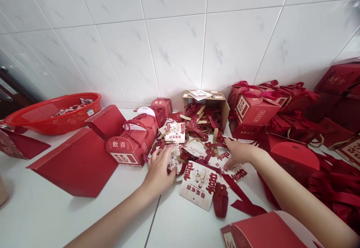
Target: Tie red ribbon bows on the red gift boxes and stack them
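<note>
1. Cards overlap in the pile, hiding many straps; the red box (270, 233) at the bottom edge is cut off, and the contents of the red basket (50, 125) are hard to make out.
2. The front printed card (199, 185) lies on the white table (126, 206) between the hands, nearer the wearer than the cardboard box (225, 109). It looks nearly square – no clear long axis – with its punched-hole edge toward the wearer, slightly leftward.
3. The left hand (161, 168) is half-curled over cards, thumb apart.
4. The right hand (239, 152) is open at the pile's right side.
</note>
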### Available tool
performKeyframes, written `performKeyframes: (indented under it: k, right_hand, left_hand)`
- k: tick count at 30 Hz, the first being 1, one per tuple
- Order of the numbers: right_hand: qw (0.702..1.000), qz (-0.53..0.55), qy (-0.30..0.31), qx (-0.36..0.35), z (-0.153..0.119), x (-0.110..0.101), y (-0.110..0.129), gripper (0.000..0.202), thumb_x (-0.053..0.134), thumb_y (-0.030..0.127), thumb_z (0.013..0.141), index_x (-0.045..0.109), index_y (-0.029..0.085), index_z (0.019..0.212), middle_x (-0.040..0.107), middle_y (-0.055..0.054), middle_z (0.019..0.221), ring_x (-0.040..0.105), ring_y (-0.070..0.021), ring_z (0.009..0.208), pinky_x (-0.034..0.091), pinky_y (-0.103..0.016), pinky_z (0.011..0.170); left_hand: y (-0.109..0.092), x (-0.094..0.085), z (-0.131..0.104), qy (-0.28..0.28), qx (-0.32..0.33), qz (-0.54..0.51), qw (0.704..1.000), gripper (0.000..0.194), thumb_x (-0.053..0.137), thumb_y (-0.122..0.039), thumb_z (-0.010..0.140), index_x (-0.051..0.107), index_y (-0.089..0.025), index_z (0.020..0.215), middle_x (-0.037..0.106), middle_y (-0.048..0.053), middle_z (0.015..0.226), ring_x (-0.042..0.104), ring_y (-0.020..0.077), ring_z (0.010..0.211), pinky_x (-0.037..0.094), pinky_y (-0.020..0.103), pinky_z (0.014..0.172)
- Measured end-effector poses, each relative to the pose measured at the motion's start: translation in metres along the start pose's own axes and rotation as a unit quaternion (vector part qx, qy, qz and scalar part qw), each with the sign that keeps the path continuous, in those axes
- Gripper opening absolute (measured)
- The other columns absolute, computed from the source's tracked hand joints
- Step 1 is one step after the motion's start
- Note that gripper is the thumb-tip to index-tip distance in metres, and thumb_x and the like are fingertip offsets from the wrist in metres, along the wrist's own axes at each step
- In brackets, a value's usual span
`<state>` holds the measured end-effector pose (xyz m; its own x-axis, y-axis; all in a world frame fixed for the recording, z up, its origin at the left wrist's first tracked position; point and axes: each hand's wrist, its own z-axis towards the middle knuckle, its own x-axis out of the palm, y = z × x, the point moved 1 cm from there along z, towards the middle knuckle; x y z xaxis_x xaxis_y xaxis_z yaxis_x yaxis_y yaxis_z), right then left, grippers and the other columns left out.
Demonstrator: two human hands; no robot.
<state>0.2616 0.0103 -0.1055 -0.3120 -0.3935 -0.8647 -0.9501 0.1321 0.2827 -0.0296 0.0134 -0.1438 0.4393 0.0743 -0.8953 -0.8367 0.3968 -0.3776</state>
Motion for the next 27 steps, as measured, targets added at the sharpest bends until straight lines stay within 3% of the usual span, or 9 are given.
performKeyframes:
  k: [3,5,7,11,14,17,20,24,27]
  right_hand:
    - [1.0,0.014,0.004,-0.004,0.002,-0.005,-0.002,0.1,0.087,0.035,0.047,0.041,0.008,0.131,0.053,-0.023,0.125,0.056,-0.0343,0.108,0.047,-0.037,0.082]
    - [1.0,0.023,-0.007,-0.013,-0.004,-0.014,-0.004,0.092,0.084,0.032,0.052,0.042,0.01,0.13,0.055,-0.02,0.124,0.057,-0.0315,0.107,0.047,-0.034,0.084]
    - [0.999,0.031,-0.033,-0.02,-0.015,-0.025,-0.005,0.083,0.079,0.028,0.061,0.038,0.013,0.132,0.057,-0.016,0.12,0.059,-0.0274,0.102,0.046,-0.032,0.083]
    - [0.984,0.056,-0.156,-0.07,-0.043,-0.046,-0.009,0.051,0.063,0.029,0.077,0.044,0.021,0.124,0.063,-0.005,0.088,0.06,-0.0199,0.075,0.045,-0.028,0.068]
    - [0.954,0.097,-0.252,-0.132,-0.058,-0.055,-0.012,0.028,0.054,0.038,0.083,0.052,0.023,0.107,0.055,0.001,0.068,0.051,-0.0153,0.057,0.04,-0.026,0.056]
    - [0.916,0.192,-0.298,-0.188,-0.061,-0.056,-0.009,0.03,0.055,0.044,0.082,0.053,0.024,0.105,0.048,0.003,0.062,0.043,-0.0125,0.051,0.035,-0.024,0.049]
    - [0.882,0.315,-0.287,-0.201,-0.057,-0.053,0.0,0.036,0.064,0.047,0.077,0.053,0.024,0.104,0.048,0.002,0.061,0.046,-0.0129,0.051,0.034,-0.023,0.045]
    - [0.836,0.435,-0.25,-0.222,-0.046,-0.046,0.01,0.036,0.071,0.041,0.072,0.049,0.024,0.094,0.057,0.001,0.071,0.053,-0.0134,0.056,0.039,-0.022,0.046]
    - [0.811,0.491,-0.237,-0.211,-0.036,-0.04,0.012,0.037,0.075,0.033,0.069,0.042,0.021,0.082,0.058,0.002,0.072,0.054,-0.0116,0.058,0.04,-0.02,0.048]
  left_hand:
    - [-0.005,-0.018,0.012,0.082,-0.011,0.034,0.996,0.08,0.065,-0.034,0.068,0.034,-0.023,0.141,0.036,0.015,0.148,0.028,0.0406,0.135,0.031,0.057,0.103]
    - [-0.007,-0.028,0.023,0.124,-0.026,0.046,0.991,0.09,0.072,-0.041,0.059,0.036,-0.021,0.14,0.045,0.019,0.14,0.037,0.0419,0.129,0.036,0.053,0.099]
    - [-0.01,-0.033,0.033,0.13,-0.041,0.053,0.989,0.089,0.076,-0.044,0.052,0.045,-0.019,0.132,0.056,0.019,0.124,0.049,0.0419,0.118,0.043,0.049,0.09]
    - [-0.012,-0.042,0.046,0.11,-0.043,0.053,0.992,0.066,0.078,-0.039,0.048,0.059,-0.02,0.108,0.065,0.012,0.099,0.059,0.0381,0.1,0.048,0.039,0.076]
    - [-0.01,-0.062,0.048,0.11,-0.023,0.033,0.993,0.023,0.063,-0.04,0.069,0.06,-0.022,0.084,0.066,0.004,0.082,0.063,0.0273,0.08,0.046,0.03,0.064]
    - [-0.007,-0.093,0.046,0.063,-0.029,0.009,0.998,0.021,0.046,-0.04,0.084,0.056,-0.022,0.08,0.064,0.002,0.075,0.061,0.0212,0.066,0.044,0.028,0.057]
    - [-0.01,-0.117,0.044,-0.047,-0.062,-0.101,0.992,0.024,0.054,-0.042,0.082,0.055,-0.022,0.096,0.066,0.002,0.082,0.063,0.0195,0.064,0.047,0.027,0.054]
    - [-0.024,-0.118,0.049,-0.126,-0.09,-0.335,0.929,0.051,0.066,-0.037,0.077,0.041,-0.024,0.12,0.068,0.006,0.101,0.068,0.02,0.07,0.053,0.028,0.052]
    - [-0.039,-0.108,0.054,-0.131,-0.074,-0.375,0.915,0.046,0.067,-0.037,0.078,0.047,-0.022,0.117,0.067,0.008,0.105,0.068,0.0204,0.078,0.055,0.03,0.057]
